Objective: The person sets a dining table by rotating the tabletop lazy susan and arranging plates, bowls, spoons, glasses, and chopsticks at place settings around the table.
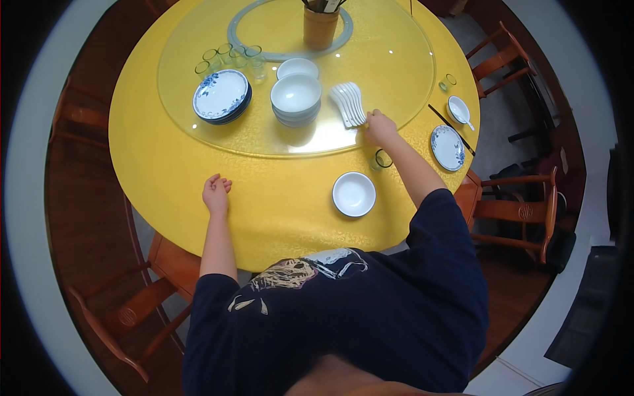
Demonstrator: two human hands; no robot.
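Observation:
At the near edge of the glass turntable, my right hand (381, 128) has its fingers pinched together at the handle ends of several nested white soup spoons (347, 104). How many handles the fingers hold is hidden. Below that hand stand a clear glass (381, 160) and a white bowl (354, 194) on the yellow cloth. My left hand (216, 193) rests over the cloth at the left, empty, its fingers loosely bent and apart.
On the glass turntable (231, 135) are blue-patterned plates (222, 94), stacked white bowls (295, 94), several glasses (228, 56) and a brown pot (320, 28). A place setting with plate (448, 148), small bowl (457, 109) and chopsticks (433, 110) lies right. Wooden chairs (515, 210) surround the table.

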